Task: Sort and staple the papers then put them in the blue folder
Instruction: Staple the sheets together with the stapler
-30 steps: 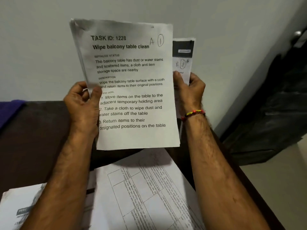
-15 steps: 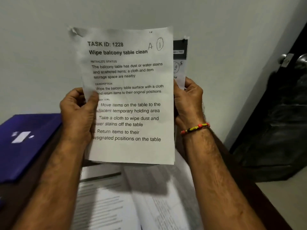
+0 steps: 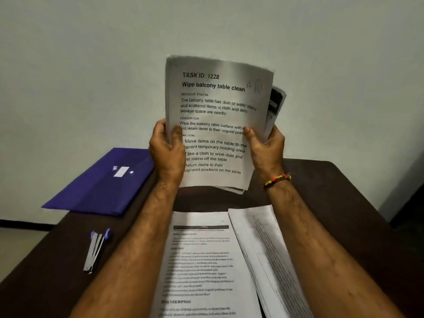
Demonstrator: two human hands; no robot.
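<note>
I hold a small stack of printed papers [image 3: 215, 111] upright above the dark table [image 3: 344, 203]. Its front sheet reads "TASK ID: 1228", and a second sheet with a dark header [image 3: 276, 101] peeks out behind its right edge. My left hand [image 3: 166, 152] grips the stack's left edge and my right hand [image 3: 265, 148] grips its right edge. Two more piles of papers lie flat below: one with a black bar [image 3: 204, 260] and one tilted at the right [image 3: 263, 249]. The blue folder [image 3: 103, 187] lies closed at the table's left. A blue and silver stapler [image 3: 96, 249] rests in front of it.
A pale wall rises straight behind the table. The folder overhangs the table's left edge. A dark shape fills the floor corner at the far right [image 3: 410, 203].
The view has dropped and swung left, bringing the folder, stapler and both flat piles into sight. The sheet behind has slid further in behind the front sheet, and my right thumb now lies on the front page.
</note>
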